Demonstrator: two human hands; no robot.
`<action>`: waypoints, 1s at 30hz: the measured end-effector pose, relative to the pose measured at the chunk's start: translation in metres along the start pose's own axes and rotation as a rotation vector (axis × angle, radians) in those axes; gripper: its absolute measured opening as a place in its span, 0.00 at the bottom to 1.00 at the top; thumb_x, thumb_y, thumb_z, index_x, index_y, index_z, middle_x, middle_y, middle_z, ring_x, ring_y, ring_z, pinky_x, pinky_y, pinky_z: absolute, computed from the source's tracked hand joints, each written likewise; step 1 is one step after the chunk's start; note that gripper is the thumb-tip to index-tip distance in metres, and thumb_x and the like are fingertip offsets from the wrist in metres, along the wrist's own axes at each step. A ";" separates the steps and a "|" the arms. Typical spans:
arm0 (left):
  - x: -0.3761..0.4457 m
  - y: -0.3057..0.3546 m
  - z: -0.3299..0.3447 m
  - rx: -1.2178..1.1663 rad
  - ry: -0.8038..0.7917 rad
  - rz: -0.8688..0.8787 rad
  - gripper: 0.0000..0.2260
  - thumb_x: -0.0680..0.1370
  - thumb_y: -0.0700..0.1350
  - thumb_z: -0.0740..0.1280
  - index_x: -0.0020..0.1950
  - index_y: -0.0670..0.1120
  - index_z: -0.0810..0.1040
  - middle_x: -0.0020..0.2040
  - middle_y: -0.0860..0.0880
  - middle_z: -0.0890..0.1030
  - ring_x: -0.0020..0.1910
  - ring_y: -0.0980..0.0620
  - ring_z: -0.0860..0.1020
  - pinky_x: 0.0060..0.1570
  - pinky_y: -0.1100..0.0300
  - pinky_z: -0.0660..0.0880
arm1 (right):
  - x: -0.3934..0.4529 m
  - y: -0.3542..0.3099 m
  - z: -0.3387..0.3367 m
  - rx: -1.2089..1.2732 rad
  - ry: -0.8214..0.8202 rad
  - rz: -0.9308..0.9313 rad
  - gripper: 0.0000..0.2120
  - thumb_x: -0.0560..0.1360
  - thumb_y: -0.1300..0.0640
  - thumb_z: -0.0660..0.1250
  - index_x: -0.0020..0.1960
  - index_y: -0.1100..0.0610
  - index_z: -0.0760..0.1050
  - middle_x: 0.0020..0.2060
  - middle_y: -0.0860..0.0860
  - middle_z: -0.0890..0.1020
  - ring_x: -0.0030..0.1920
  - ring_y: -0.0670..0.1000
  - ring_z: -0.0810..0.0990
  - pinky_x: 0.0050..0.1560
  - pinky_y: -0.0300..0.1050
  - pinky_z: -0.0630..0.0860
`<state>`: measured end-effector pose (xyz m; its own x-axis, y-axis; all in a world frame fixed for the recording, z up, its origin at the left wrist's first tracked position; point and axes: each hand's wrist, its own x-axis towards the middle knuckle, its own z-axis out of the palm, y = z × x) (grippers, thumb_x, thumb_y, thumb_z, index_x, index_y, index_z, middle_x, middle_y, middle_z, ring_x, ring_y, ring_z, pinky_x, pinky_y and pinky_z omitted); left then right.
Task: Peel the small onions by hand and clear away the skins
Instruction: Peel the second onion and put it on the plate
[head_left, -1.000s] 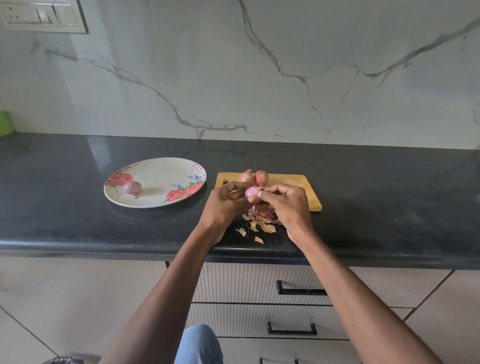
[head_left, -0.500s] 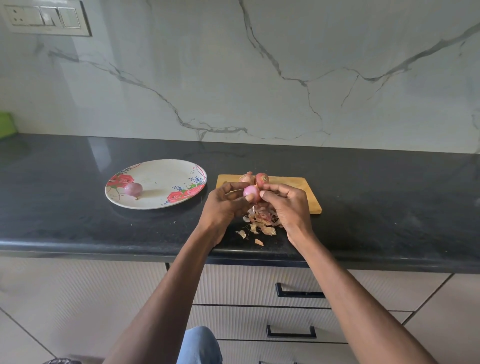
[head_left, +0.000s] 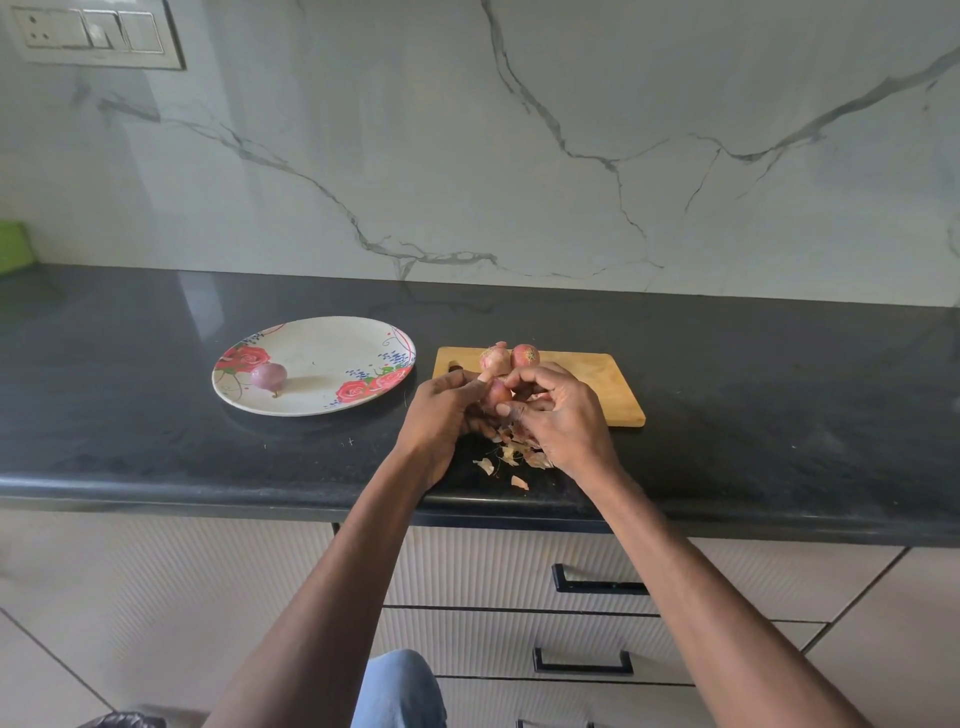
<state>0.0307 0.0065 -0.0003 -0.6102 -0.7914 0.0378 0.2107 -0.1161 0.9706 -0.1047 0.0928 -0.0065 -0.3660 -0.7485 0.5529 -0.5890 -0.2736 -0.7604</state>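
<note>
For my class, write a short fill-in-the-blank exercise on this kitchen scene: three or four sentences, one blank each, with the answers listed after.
1. The peeled onion lies on the floral ____.
2. Two unpeeled onions sit on the wooden ____ board.
3. The left hand and right hand hold one onion ____ them.
4. The loose skins lie on the ____ countertop.

Answers: plate; cutting; between; black

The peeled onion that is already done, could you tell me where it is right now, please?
In the head view, the peeled onion lies on the left part of the flowered plate, which sits on the black counter left of the cutting board.
</note>
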 end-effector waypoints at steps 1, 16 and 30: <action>0.000 0.000 0.000 0.006 0.001 -0.008 0.08 0.83 0.40 0.64 0.50 0.37 0.80 0.41 0.41 0.83 0.35 0.48 0.81 0.35 0.57 0.80 | 0.000 0.001 0.001 -0.004 0.001 -0.010 0.10 0.70 0.63 0.79 0.49 0.61 0.84 0.53 0.51 0.81 0.49 0.45 0.83 0.50 0.39 0.82; -0.002 0.004 0.001 -0.139 -0.027 -0.019 0.09 0.83 0.35 0.61 0.49 0.36 0.80 0.41 0.42 0.83 0.37 0.50 0.81 0.34 0.60 0.80 | -0.002 -0.001 0.000 0.020 0.036 -0.016 0.13 0.69 0.66 0.79 0.53 0.61 0.83 0.50 0.51 0.83 0.46 0.42 0.83 0.50 0.39 0.82; -0.002 0.006 0.002 -0.226 -0.067 -0.051 0.09 0.83 0.33 0.58 0.56 0.35 0.78 0.48 0.39 0.83 0.43 0.46 0.82 0.42 0.58 0.83 | -0.005 -0.004 0.002 -0.150 0.109 -0.144 0.07 0.70 0.68 0.77 0.44 0.58 0.83 0.42 0.47 0.82 0.43 0.46 0.82 0.46 0.39 0.81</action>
<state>0.0319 0.0082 0.0057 -0.6723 -0.7401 0.0131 0.3389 -0.2921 0.8943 -0.0987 0.0964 -0.0072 -0.3412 -0.6366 0.6916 -0.7383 -0.2739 -0.6163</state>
